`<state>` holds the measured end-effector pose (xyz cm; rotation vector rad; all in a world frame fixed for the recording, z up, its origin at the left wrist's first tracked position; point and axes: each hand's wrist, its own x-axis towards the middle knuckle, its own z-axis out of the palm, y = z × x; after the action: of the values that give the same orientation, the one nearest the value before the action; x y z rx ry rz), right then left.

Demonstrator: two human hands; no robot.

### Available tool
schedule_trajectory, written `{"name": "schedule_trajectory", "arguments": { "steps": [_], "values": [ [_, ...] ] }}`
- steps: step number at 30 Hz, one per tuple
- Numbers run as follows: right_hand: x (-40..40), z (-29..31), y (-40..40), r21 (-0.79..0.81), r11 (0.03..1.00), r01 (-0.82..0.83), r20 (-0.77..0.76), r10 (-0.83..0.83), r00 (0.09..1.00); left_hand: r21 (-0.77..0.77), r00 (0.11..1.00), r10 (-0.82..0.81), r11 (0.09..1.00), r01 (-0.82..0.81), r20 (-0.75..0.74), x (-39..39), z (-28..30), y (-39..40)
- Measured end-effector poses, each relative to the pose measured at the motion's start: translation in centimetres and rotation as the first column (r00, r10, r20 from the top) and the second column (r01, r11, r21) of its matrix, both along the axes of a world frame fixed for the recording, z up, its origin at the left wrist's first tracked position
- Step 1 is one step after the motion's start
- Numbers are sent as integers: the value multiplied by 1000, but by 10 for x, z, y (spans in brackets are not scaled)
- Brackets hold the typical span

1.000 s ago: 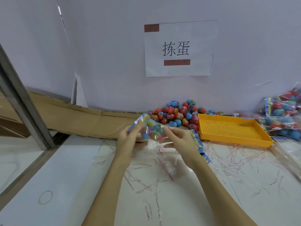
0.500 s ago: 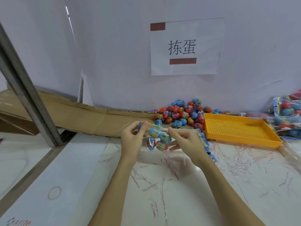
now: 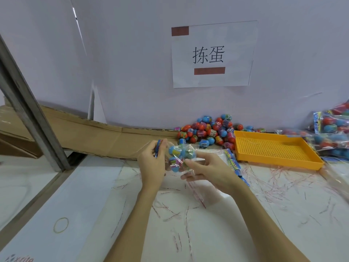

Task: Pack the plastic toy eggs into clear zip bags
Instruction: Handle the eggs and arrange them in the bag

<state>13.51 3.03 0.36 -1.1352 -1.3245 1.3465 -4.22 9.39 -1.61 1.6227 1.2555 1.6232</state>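
Observation:
A clear zip bag (image 3: 180,156) holding several blue toy eggs hangs between my hands above the white table. My left hand (image 3: 154,163) pinches the bag's blue header end between thumb and fingers. My right hand (image 3: 207,172) pinches the bag's lower right side, fingers curled round the plastic. A heap of loose red and blue toy eggs (image 3: 209,131) lies against the back wall, just beyond the bag.
An orange perforated tray (image 3: 273,150) sits right of the heap. Filled bags (image 3: 332,133) pile up at the far right. Blue header cards (image 3: 233,161) and empty bags lie by my right hand. Red strips litter the table; cardboard (image 3: 75,135) and a metal post (image 3: 32,118) stand left.
The bag has dropped slightly and bunched up. My right hand moved from the bag's top edge down to its lower right side; my left hand keeps the header end.

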Motion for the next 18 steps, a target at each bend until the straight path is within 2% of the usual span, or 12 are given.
{"name": "schedule_trajectory", "arguments": {
  "steps": [3, 7, 10, 13, 18],
  "values": [
    [1, 2, 1, 28, 999, 28, 19, -28, 999, -36, 997, 13, 999, -10, 80, 0, 3, 1],
    [4, -2, 3, 33, 994, 104, -11, -104, 995, -56, 1000, -21, 998, 20, -22, -1, 1, -1],
    [5, -2, 1, 82, 979, 188, 51, -193, 980, -81, 974, -215, 972, 220, 70, -4, 4, -1],
    [4, -1, 0, 101, 978, 183, 128, -195, 972, -184, 910, -388, 893, 410, 144, -4, 6, -2],
    [4, -1, 0, 166, 971, 174, 187, -204, 961, -210, 901, -371, 884, 417, 226, -5, 4, -1]
  ]
}}
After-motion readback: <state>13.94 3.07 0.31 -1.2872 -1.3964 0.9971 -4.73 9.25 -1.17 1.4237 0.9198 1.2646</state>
